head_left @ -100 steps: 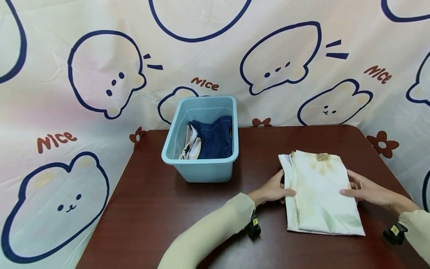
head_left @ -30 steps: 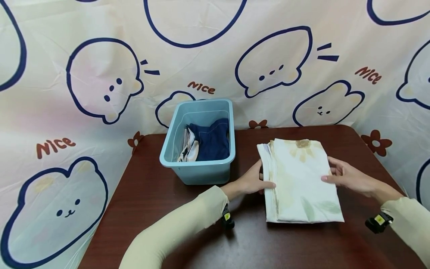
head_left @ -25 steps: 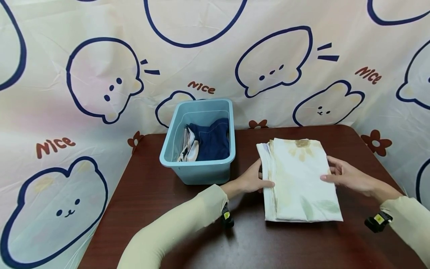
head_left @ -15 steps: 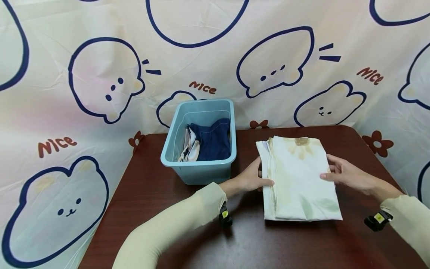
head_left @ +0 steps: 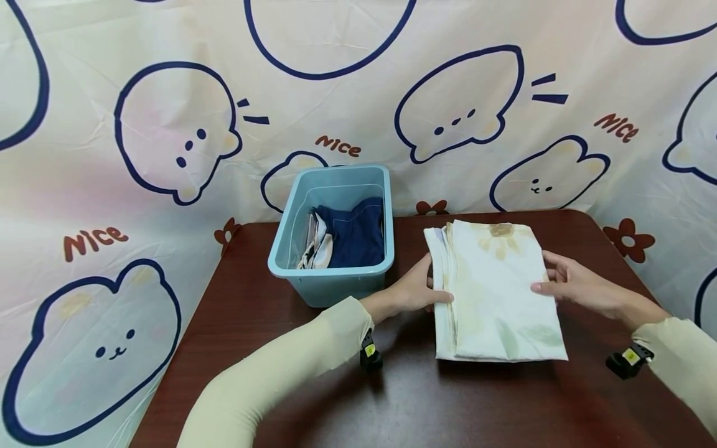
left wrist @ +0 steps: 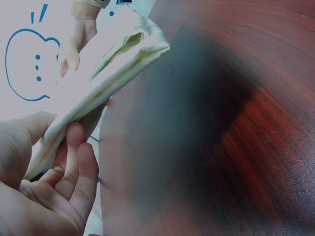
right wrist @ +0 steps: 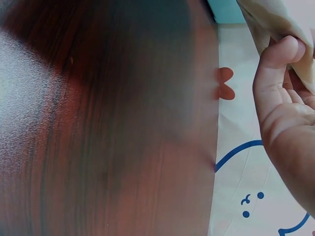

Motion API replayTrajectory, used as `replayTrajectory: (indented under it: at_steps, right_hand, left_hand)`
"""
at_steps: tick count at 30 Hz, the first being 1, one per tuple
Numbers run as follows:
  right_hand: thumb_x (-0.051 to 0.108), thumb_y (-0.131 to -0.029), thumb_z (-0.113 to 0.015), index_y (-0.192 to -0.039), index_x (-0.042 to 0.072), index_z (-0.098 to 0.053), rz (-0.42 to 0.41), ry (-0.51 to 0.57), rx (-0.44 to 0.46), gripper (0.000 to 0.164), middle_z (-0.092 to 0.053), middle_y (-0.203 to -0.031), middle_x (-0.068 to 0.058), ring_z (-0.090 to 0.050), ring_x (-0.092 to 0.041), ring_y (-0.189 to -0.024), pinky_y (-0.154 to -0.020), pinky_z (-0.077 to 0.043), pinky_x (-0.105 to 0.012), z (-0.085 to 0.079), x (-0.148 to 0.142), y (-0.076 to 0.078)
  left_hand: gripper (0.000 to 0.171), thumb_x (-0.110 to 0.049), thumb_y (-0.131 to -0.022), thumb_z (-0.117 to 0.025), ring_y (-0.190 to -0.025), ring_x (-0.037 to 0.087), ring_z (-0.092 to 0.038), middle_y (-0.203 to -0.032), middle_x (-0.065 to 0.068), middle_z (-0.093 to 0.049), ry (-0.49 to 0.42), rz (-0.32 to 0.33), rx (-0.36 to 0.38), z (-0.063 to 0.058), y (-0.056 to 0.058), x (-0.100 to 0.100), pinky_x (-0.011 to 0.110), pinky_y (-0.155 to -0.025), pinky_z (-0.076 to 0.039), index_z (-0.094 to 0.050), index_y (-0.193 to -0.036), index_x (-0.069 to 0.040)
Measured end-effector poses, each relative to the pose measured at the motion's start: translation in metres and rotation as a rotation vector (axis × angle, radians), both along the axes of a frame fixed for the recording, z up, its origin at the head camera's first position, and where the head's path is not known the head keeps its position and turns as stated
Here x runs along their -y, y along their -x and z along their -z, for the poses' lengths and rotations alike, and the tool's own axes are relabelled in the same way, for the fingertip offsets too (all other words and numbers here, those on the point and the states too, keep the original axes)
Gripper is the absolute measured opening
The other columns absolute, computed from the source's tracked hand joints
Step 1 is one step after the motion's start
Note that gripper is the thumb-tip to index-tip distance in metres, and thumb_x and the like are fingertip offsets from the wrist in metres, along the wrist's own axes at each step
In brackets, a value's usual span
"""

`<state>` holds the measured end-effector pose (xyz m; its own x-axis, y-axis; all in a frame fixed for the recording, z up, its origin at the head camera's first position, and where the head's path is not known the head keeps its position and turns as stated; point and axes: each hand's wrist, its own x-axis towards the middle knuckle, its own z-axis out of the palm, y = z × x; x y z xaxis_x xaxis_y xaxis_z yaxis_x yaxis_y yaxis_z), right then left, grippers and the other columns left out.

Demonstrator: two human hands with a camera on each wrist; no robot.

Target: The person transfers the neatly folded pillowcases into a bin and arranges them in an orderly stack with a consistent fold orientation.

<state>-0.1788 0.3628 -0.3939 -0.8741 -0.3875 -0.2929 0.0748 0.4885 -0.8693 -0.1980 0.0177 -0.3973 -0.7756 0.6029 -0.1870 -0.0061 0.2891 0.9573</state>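
Note:
A folded white cloth (head_left: pixel 498 298) with a pale flower and leaf print is held between my two hands, lifted off the table with a shadow beneath. My left hand (head_left: pixel 413 287) grips its left side, thumb on top and fingers underneath. On the opposite edge, my right hand (head_left: pixel 579 286) pinches it the same way. From the left wrist, the folded layers of the cloth (left wrist: pixel 108 73) show edge-on, with the left fingers (left wrist: pixel 81 167) below them. In the right wrist view, the right hand (right wrist: pixel 290 103) holds a corner of the cloth (right wrist: pixel 280 17).
To the left of the cloth stands a light blue plastic bin (head_left: pixel 336 286). Inside it are a dark blue folded garment (head_left: pixel 358 236) and some light patterned fabric (head_left: pixel 319 246). A brown table (head_left: pixel 269 361) lies below, backed by a printed curtain (head_left: pixel 437 124).
Both hands have carried the folded cloth left and away from me, closer to the bin, and raised it slightly. Their grip looks the same. The bin's contents have not changed.

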Motion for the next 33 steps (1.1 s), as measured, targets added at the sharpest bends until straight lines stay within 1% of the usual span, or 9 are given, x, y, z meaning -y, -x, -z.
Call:
replayTrajectory:
  at_steps: [1, 4, 7, 9, 14, 17, 21, 26, 33]
  right_hand:
    - [0.018, -0.101, -0.061, -0.161, 0.001, -0.002, -0.004, -0.007, -0.003, 0.086, -0.07, -0.124, -0.013, -0.07, -0.006, -0.101, -0.082, -0.059, -0.027, -0.001, 0.0, 0.001]
    - [0.021, -0.101, -0.063, -0.162, 0.003, 0.0, 0.0, -0.029, 0.007, 0.089, -0.068, -0.127, -0.015, -0.07, -0.007, -0.102, -0.084, -0.059, -0.028, -0.002, 0.001, 0.003]
    - [0.022, -0.1, -0.064, -0.162, 0.005, 0.001, 0.004, -0.035, 0.02, 0.091, -0.068, -0.127, -0.016, -0.071, -0.01, -0.102, -0.085, -0.06, -0.03, -0.002, 0.002, 0.005]
    - [0.022, -0.1, -0.064, -0.162, 0.005, 0.001, 0.004, -0.036, 0.023, 0.091, -0.067, -0.128, -0.016, -0.071, -0.011, -0.102, -0.086, -0.06, -0.031, -0.001, 0.002, 0.006]
    - [0.024, -0.1, -0.064, -0.162, 0.005, 0.002, 0.0, -0.034, 0.025, 0.092, -0.068, -0.128, -0.017, -0.071, -0.009, -0.103, -0.086, -0.06, -0.031, -0.002, 0.003, 0.008]
    - [0.024, -0.1, -0.064, -0.162, 0.004, 0.002, 0.001, -0.036, 0.023, 0.092, -0.068, -0.128, -0.016, -0.071, -0.009, -0.103, -0.086, -0.06, -0.031, -0.003, 0.004, 0.01]
    - [0.024, -0.1, -0.064, -0.162, 0.005, 0.002, 0.009, -0.04, 0.022, 0.092, -0.068, -0.128, -0.015, -0.07, -0.009, -0.103, -0.086, -0.06, -0.03, -0.002, 0.005, 0.011]
    - [0.025, -0.1, -0.064, -0.162, 0.004, 0.002, 0.012, -0.043, 0.016, 0.093, -0.068, -0.126, -0.016, -0.07, -0.009, -0.102, -0.085, -0.059, -0.029, -0.004, 0.006, 0.01]
    - [0.024, -0.1, -0.064, -0.162, 0.004, -0.001, 0.018, -0.044, -0.002, 0.091, -0.071, -0.121, -0.008, -0.07, -0.009, -0.102, -0.084, -0.058, -0.026, -0.008, 0.007, 0.009]
  left_hand:
    - [0.092, -0.004, -0.091, -0.073, -0.078, 0.015, -0.07, -0.115, 0.015, -0.07, 0.001, 0.0, 0.002, 0.0, 0.001, 0.0, 0.037, -0.06, -0.056, -0.015, -0.161, -0.022]
    - [0.098, -0.003, -0.09, -0.074, -0.083, 0.016, -0.072, -0.118, 0.014, -0.069, -0.003, 0.004, 0.009, -0.001, 0.003, 0.0, 0.043, -0.065, -0.059, -0.012, -0.162, -0.027]
    - [0.103, -0.003, -0.09, -0.074, -0.092, 0.02, -0.074, -0.124, 0.015, -0.067, -0.016, 0.01, 0.014, -0.003, 0.004, 0.001, 0.039, -0.068, -0.062, -0.007, -0.162, -0.034]
    - [0.105, -0.003, -0.09, -0.074, -0.096, 0.022, -0.075, -0.127, 0.016, -0.066, -0.023, 0.016, 0.013, -0.004, 0.005, 0.001, 0.04, -0.069, -0.062, -0.005, -0.162, -0.038]
    - [0.106, -0.003, -0.09, -0.074, -0.094, 0.022, -0.075, -0.126, 0.016, -0.066, -0.013, 0.018, 0.001, -0.007, 0.007, 0.003, 0.046, -0.071, -0.062, -0.004, -0.162, -0.039]
    - [0.107, -0.003, -0.09, -0.074, -0.094, 0.021, -0.075, -0.127, 0.016, -0.065, -0.016, 0.014, 0.003, -0.008, 0.007, 0.003, 0.043, -0.07, -0.063, -0.004, -0.161, -0.04]
    - [0.107, -0.003, -0.09, -0.074, -0.092, 0.02, -0.075, -0.125, 0.016, -0.066, -0.018, 0.009, 0.009, -0.008, 0.007, 0.004, 0.036, -0.064, -0.061, -0.005, -0.162, -0.039]
    - [0.104, -0.003, -0.09, -0.074, -0.086, 0.02, -0.074, -0.118, 0.015, -0.068, -0.024, 0.002, 0.018, -0.009, 0.006, 0.005, 0.038, -0.058, -0.057, -0.006, -0.162, -0.035]
    - [0.095, -0.004, -0.09, -0.074, -0.084, 0.017, -0.073, -0.118, 0.014, -0.068, -0.006, 0.002, -0.001, -0.013, 0.005, 0.006, 0.032, -0.059, -0.057, -0.013, -0.161, -0.026]
